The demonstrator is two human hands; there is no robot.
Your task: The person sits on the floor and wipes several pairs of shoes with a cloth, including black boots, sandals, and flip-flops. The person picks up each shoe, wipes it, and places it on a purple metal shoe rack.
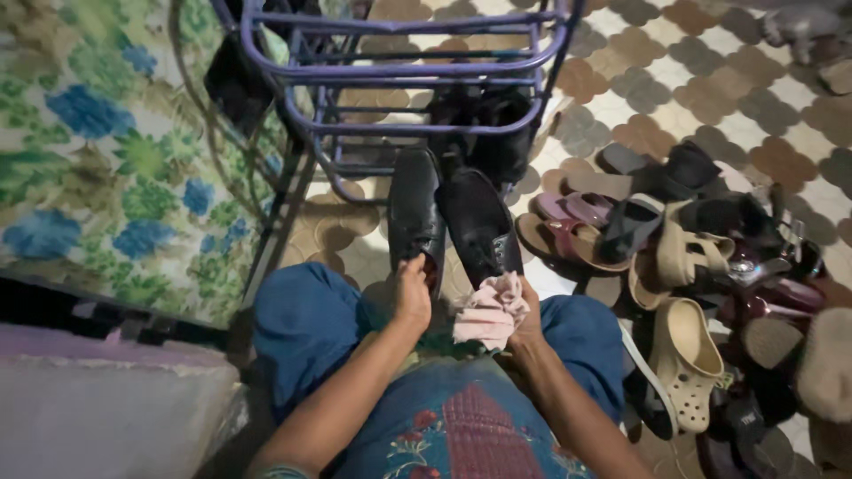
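Observation:
Two black leather shoes lie side by side on the floor in front of my knees. My left hand (413,293) grips the heel of the left black shoe (414,208). My right hand (525,321) holds a crumpled pink cloth (491,310) against the heel of the right black shoe (479,226). Both shoes point toward a purple metal shoe rack (399,62). I am seated low, with blue trousers over my knees.
A heap of sandals, slippers and beige clogs (688,355) fills the floor to the right. Dark shoes (493,133) sit on the rack's lower bar. A floral fabric (106,151) hangs at left. The floor has patterned tiles (674,80).

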